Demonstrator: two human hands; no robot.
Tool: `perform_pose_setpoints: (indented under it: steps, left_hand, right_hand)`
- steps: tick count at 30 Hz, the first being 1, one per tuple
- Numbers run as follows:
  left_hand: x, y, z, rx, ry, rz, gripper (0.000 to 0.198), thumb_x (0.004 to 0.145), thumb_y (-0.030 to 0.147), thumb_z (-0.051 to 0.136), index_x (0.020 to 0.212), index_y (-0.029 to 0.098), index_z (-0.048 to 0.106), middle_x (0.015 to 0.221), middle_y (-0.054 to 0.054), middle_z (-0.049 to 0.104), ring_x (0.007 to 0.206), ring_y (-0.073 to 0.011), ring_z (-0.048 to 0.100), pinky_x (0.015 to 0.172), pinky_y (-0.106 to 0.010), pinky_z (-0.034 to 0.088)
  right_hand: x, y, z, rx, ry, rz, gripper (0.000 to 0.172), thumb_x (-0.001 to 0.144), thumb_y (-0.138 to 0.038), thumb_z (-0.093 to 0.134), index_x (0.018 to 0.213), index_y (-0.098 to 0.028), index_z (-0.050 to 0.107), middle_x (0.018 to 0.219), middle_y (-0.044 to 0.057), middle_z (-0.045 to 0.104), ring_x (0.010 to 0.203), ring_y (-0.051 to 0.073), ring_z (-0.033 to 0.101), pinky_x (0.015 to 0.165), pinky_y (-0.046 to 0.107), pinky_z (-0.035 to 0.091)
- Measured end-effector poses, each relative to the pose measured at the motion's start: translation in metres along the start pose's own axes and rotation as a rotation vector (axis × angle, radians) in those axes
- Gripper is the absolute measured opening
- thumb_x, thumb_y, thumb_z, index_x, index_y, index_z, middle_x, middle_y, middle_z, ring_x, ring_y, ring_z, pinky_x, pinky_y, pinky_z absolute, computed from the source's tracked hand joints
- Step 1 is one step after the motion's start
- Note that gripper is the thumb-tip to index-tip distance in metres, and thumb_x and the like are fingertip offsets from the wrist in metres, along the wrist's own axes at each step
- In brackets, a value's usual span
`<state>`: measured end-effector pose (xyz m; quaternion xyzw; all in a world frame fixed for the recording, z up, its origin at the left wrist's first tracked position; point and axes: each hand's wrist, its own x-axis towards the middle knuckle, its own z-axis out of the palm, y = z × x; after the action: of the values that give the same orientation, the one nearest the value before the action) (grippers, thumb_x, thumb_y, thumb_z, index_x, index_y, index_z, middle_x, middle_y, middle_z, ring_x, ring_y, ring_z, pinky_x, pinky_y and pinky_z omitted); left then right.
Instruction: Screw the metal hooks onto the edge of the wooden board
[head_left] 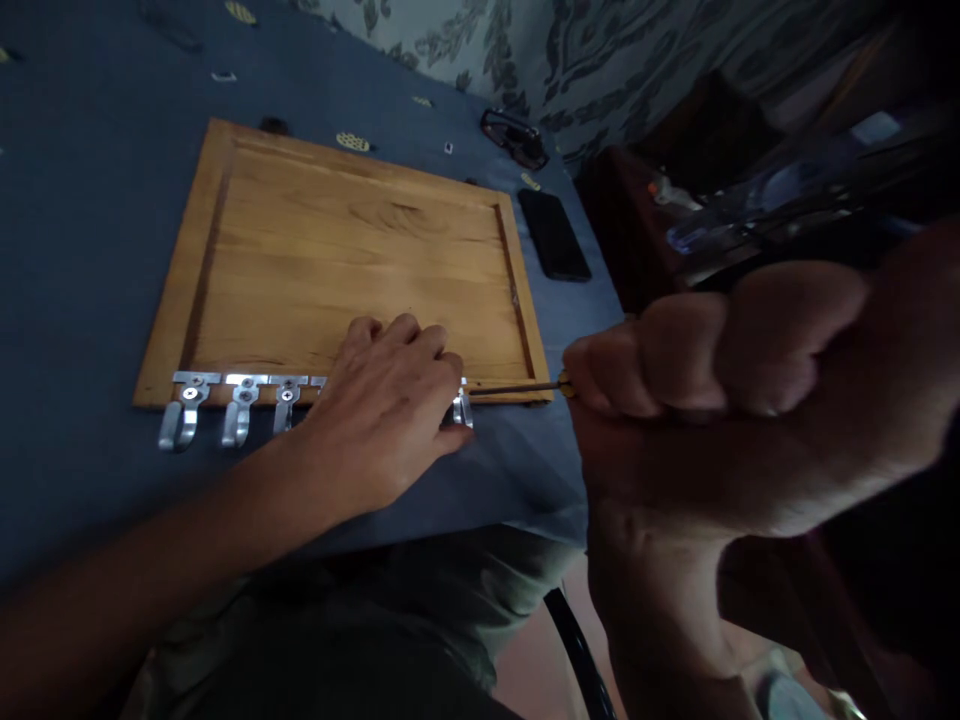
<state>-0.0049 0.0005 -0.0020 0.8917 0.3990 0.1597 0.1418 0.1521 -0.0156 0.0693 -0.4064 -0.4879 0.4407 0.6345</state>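
My right hand (690, 380) is a fist around a screwdriver (517, 388). Its thin shaft points left, and the tip reaches the rightmost metal hook (462, 408); exactly where it meets the screw is hard to see. My left hand (394, 400) bends over the near edge of a framed wooden board (360, 250), fingers curled and thumb beside that hook, gripping the metal hook rail (244, 379). To its left, several silver hooks (180, 425) hang over the board's near edge, with screws in their plates. The hand covers the rail's middle.
Under the board lies a blue patterned cloth (75, 250). A black phone (555, 235) is right of the board, with dark glasses (515, 138) behind it. Cluttered dark furniture (622, 220) stands at the right. My lap (360, 640) is below the table edge.
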Motion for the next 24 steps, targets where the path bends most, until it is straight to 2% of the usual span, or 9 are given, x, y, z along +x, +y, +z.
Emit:
perform_pose_setpoints:
  steps: [4,7,12,16,24]
  left_hand:
    - [0.0,0.0008,0.0007,-0.004,-0.013,0.0,0.024,0.093,0.042,0.079,0.095,0.018,0.071,0.101,-0.008,0.069,0.111,-0.0347,0.064,0.093,-0.052,0.046]
    - [-0.0005,0.0007,0.0012,-0.009,-0.013,-0.001,0.024,0.094,0.041,0.079,0.096,0.018,0.072,0.102,-0.009,0.069,0.111,-0.0343,0.064,0.093,-0.052,0.046]
    - [-0.0007,0.0013,0.0014,-0.004,-0.003,-0.002,0.023,0.095,0.04,0.077,0.096,0.018,0.071,0.103,-0.009,0.069,0.113,-0.0345,0.063,0.095,-0.052,0.045]
    - [-0.0004,0.0014,0.001,-0.003,-0.006,-0.007,0.025,0.094,0.041,0.079,0.094,0.018,0.07,0.102,-0.009,0.068,0.113,-0.0341,0.063,0.094,-0.051,0.045]
    - [0.0007,0.0021,-0.0008,-0.019,-0.016,-0.018,0.026,0.093,0.042,0.08,0.093,0.017,0.072,0.102,-0.008,0.069,0.113,-0.0342,0.063,0.094,-0.051,0.045]
  right_hand:
    - [0.0025,0.0054,0.003,0.069,0.017,0.009,0.076,0.097,-0.028,0.074,0.054,-0.015,0.012,0.052,-0.007,0.001,0.041,0.005,0.007,0.036,0.019,0.016]
    - [0.0014,0.0087,0.002,0.122,0.053,-0.016,0.074,0.099,-0.022,0.071,0.056,-0.015,0.011,0.052,-0.007,0.003,0.04,0.004,0.009,0.036,0.017,0.019]
    - [0.0006,0.0107,0.0004,0.065,0.011,-0.024,0.072,0.102,-0.031,0.067,0.053,-0.018,0.015,0.051,-0.008,0.005,0.04,0.004,0.012,0.036,0.018,0.019]
    - [0.0019,0.0101,0.0024,0.069,0.017,-0.003,0.068,0.108,-0.027,0.052,0.052,-0.017,0.015,0.05,-0.007,0.003,0.039,0.003,0.01,0.037,0.015,0.022]
    - [0.0027,0.0088,0.0089,0.032,0.037,0.033,0.076,0.103,-0.031,0.065,0.052,-0.016,0.011,0.052,-0.006,-0.001,0.041,0.004,0.008,0.037,0.017,0.017]
